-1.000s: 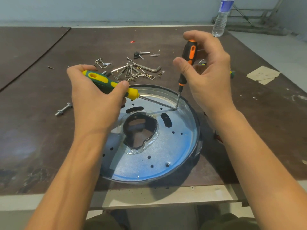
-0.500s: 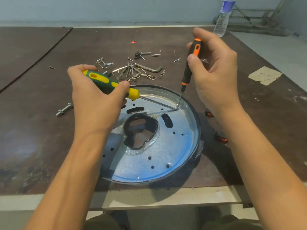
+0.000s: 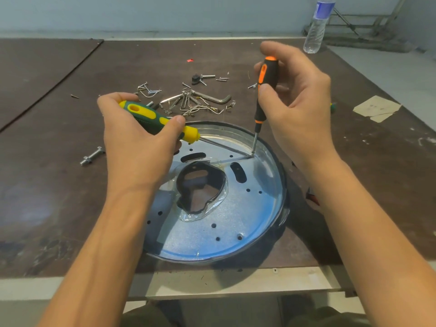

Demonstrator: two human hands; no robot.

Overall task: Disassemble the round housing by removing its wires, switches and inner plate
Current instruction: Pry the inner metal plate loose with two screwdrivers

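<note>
Fingers grip tools: left hand (image 3: 136,149) a green-yellow screwdriver (image 3: 153,119), right hand (image 3: 302,107) a black-orange screwdriver (image 3: 267,76), tips meeting at two o'clock inside the shiny perforated round metal housing (image 3: 236,220).

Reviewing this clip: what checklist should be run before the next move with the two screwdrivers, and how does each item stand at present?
1. Grip of left hand on green-yellow screwdriver: ok.
2. Grip of right hand on orange-black screwdriver, near upright: ok.
3. Both tips meet at the far right edge of the inner plate, beside the wall of the housing: ok.
4. Tips seated in a screw or a gap: cannot tell.
5. A free hand steadies the housing: not ok, both hold tools.
6. The loose screws lie apart from the housing: ok.
</note>
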